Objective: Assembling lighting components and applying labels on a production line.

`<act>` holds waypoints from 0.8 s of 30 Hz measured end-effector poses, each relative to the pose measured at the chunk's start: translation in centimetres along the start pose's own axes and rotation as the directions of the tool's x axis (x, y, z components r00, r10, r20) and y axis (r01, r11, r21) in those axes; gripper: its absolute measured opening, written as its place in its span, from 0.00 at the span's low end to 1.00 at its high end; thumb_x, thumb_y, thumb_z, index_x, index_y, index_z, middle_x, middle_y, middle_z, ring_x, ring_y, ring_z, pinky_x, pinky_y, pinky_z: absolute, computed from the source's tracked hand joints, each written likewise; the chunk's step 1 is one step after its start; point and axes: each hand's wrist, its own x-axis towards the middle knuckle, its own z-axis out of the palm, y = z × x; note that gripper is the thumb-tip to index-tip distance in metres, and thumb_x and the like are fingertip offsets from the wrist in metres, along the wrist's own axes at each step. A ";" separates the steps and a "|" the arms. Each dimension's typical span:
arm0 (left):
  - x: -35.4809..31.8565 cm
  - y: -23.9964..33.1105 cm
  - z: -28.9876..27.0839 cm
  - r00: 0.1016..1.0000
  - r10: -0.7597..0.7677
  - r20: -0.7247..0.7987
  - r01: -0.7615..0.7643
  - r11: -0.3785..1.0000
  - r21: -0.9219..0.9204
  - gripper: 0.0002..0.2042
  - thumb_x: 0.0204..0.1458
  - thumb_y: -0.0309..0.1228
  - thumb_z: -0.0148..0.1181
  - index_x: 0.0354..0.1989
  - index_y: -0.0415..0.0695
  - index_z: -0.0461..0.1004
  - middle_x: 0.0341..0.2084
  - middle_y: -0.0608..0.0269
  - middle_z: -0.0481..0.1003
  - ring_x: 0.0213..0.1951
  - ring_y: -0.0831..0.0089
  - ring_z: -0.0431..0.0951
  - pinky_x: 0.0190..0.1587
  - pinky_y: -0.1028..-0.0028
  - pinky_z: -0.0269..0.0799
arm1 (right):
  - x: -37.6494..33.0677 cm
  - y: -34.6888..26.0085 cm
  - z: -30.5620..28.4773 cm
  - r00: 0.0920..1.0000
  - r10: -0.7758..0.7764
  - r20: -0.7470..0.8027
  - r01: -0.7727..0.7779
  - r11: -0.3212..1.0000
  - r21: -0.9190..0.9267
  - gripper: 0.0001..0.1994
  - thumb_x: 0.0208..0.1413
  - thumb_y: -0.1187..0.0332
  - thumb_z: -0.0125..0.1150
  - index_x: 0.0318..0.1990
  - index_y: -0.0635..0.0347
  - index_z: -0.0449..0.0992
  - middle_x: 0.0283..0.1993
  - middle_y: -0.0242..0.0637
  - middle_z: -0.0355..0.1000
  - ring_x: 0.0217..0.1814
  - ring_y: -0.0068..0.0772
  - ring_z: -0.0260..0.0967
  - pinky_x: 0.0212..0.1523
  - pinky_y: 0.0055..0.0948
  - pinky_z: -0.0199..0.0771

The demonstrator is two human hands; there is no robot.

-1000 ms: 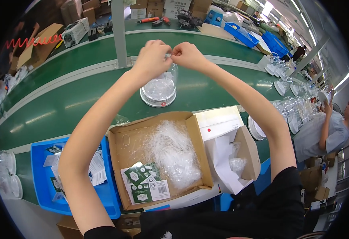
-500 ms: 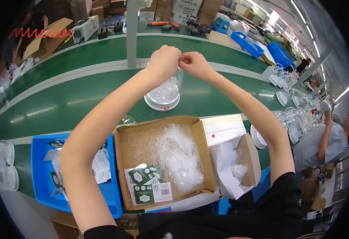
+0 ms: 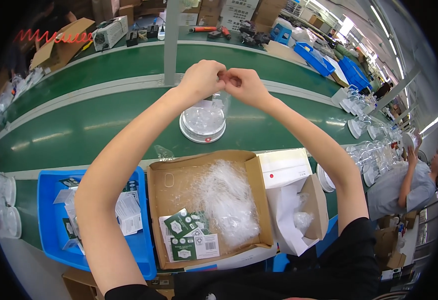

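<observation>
1. The left hand [image 3: 201, 79] is above the clear jar [image 3: 202, 121], its fingers bent and drawn together. What they hold, if anything, I cannot tell.
2. The right hand [image 3: 249, 88] meets it fingertip to fingertip, thumb and finger nearly closed. Its hold is likewise too hidden to tell.
3. The jar stands upright on the green table [image 3: 269, 127], just below the 2 hands, its round white base toward the person. Whether the fingers touch its top I cannot tell.
4. Nearer the person lies 1 shallow cardboard box [image 3: 166, 201], with a heap of clear plastic [image 3: 226, 202] and green and white cards [image 3: 194, 242] inside.
5. Left of it is 1 blue bin [image 3: 54, 230] with more cards.
6. Right of it, a small carton [image 3: 319, 200] holds white paper [image 3: 284, 210].
7. Farther right, more jars [image 3: 371, 157] stand near another person [image 3: 401, 182].
</observation>
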 end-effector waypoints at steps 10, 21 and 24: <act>-0.6 -1.7 -0.2 0.997 -0.027 -0.073 0.021 0.996 -0.083 0.09 0.39 0.31 0.63 0.27 0.39 0.79 0.29 0.55 0.75 0.33 0.59 0.77 0.40 0.65 0.73 | 0.2 -0.7 1.2 0.992 -0.086 -0.092 0.084 0.996 -0.019 0.05 0.48 0.72 0.64 0.31 0.63 0.75 0.20 0.29 0.65 0.21 0.17 0.58 0.23 0.20 0.61; -2.7 -1.9 -1.7 0.995 -0.063 -0.080 0.060 0.998 -0.033 0.09 0.44 0.31 0.63 0.31 0.40 0.77 0.30 0.54 0.74 0.33 0.57 0.76 0.38 0.64 0.72 | 0.4 -2.1 2.2 0.983 -0.155 -0.102 0.135 0.974 -0.184 0.06 0.44 0.72 0.63 0.30 0.60 0.73 0.21 0.36 0.63 0.21 0.31 0.61 0.23 0.29 0.62; -3.6 -2.3 -3.1 0.999 -0.003 -0.043 0.003 1.000 -0.011 0.08 0.49 0.31 0.64 0.34 0.40 0.78 0.29 0.54 0.74 0.31 0.58 0.76 0.36 0.66 0.72 | -0.8 -2.5 2.4 0.993 -0.085 -0.085 0.087 0.996 0.018 0.04 0.48 0.75 0.61 0.32 0.61 0.74 0.23 0.35 0.66 0.22 0.28 0.62 0.24 0.26 0.64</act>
